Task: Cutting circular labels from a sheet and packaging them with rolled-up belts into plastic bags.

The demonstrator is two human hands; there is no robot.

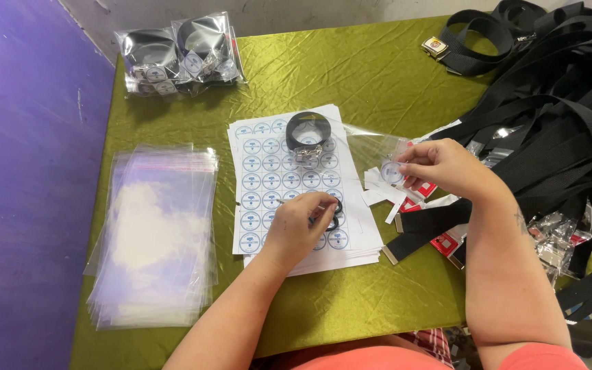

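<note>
On sticker sheet (pixel 296 188) | left hand (pixel 296 226) grip unclear, fingertips hidden | right hand (pixel 440 168) pinching round sticker (pixel 391 171)

We list: sticker sheet (pixel 275 185), white with round blue-white labels, centre; clear bag stack (pixel 155 240), left; bagged belts (pixel 179 51), far left corner; one round sticker (pixel 391 171), held right.

A single head-worn camera looks steeply down from the person's seated position onto the green-clothed table (pixel 351 75). It faces forward across the table toward the far wall, close enough that both forearms fill the lower frame, with the purple floor (pixel 22 171) along the left.
</note>
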